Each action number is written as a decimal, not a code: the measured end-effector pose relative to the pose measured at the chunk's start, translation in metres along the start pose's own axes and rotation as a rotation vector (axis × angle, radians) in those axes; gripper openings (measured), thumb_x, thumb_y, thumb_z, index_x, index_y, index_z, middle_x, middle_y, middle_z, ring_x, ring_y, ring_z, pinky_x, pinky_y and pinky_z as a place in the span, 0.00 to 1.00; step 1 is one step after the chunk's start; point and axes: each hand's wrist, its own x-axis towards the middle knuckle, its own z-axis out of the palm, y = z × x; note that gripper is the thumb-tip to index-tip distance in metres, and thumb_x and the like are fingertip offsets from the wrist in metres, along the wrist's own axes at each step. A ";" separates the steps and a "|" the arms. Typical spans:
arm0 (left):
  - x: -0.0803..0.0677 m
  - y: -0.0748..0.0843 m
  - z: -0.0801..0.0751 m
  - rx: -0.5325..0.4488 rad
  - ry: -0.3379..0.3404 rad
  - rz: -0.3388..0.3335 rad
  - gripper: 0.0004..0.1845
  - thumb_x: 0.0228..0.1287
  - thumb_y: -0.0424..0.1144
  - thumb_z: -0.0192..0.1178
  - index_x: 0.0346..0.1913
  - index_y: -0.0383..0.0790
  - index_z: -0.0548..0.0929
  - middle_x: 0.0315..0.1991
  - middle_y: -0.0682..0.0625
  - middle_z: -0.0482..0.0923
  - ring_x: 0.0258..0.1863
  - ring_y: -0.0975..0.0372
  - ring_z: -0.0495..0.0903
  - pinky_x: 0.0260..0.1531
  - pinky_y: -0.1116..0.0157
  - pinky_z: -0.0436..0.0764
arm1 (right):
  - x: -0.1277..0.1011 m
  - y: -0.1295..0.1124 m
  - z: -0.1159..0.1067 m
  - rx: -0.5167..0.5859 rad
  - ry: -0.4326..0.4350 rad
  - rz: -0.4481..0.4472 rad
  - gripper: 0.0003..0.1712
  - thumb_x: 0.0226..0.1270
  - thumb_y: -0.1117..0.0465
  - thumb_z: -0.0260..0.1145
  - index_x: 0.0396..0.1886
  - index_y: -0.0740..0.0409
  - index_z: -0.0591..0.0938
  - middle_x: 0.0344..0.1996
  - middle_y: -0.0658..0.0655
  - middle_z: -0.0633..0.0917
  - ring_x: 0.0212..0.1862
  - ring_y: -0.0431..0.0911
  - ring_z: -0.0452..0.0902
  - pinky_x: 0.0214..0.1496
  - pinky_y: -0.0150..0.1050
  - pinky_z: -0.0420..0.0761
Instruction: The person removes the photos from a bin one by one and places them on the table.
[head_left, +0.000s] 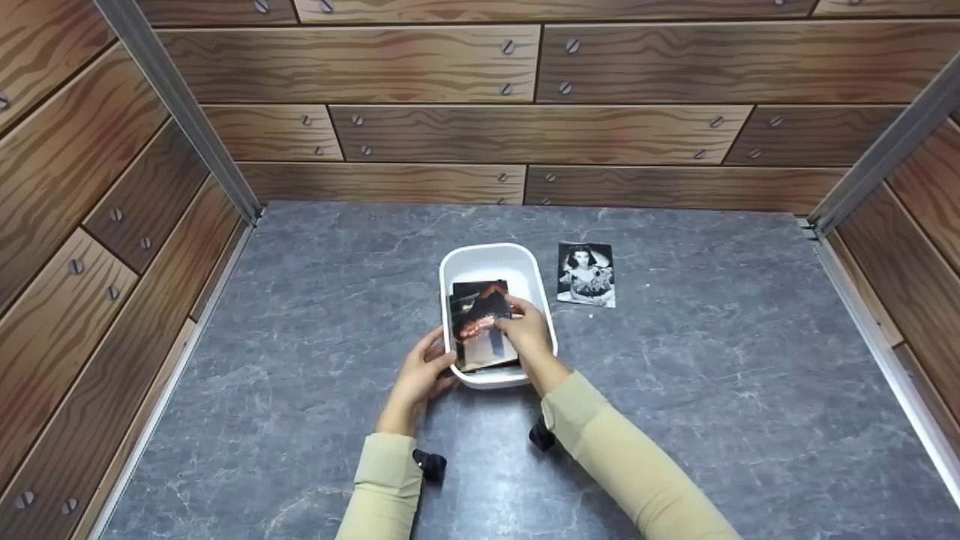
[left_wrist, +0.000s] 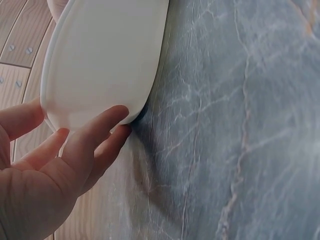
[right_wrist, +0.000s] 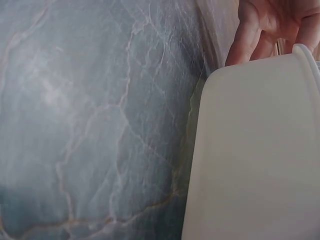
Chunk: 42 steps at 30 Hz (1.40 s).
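A white plastic tub with rounded corners stands on the table, a stack of photos inside it. At the tub's near left corner my left hand holds the rim and outer wall. In the left wrist view the fingers of that hand lie spread against the tub's side. My right hand reaches in over the right rim and pinches a dark photo with orange patches. The tub's wall hides the right hand's grip in the right wrist view.
A black-and-white portrait photo lies flat to the right of the tub. The grey marbled table is bordered by wood-patterned walls at the back and both sides. Small white specks dot the surface near the portrait.
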 end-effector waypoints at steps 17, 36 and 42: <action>0.000 0.000 -0.001 0.025 0.002 -0.001 0.32 0.68 0.28 0.54 0.73 0.35 0.58 0.67 0.27 0.62 0.48 0.53 0.78 0.37 0.63 0.85 | 0.001 -0.020 -0.004 0.056 -0.070 0.034 0.42 0.47 0.82 0.62 0.66 0.57 0.73 0.37 0.60 0.77 0.37 0.45 0.71 0.35 0.31 0.78; 0.002 0.001 -0.001 0.016 0.014 -0.019 0.32 0.68 0.28 0.52 0.73 0.36 0.58 0.69 0.28 0.60 0.50 0.51 0.77 0.35 0.66 0.85 | 0.078 -0.067 -0.111 0.302 0.073 0.017 0.39 0.54 0.83 0.60 0.68 0.63 0.68 0.29 0.47 0.77 0.29 0.34 0.73 0.26 0.23 0.75; 0.002 0.000 -0.001 0.014 0.007 -0.025 0.32 0.68 0.27 0.52 0.74 0.36 0.58 0.68 0.28 0.60 0.50 0.51 0.76 0.37 0.63 0.85 | 0.100 -0.067 -0.155 0.355 0.154 0.089 0.39 0.56 0.85 0.57 0.69 0.63 0.68 0.48 0.60 0.82 0.41 0.38 0.77 0.38 0.23 0.80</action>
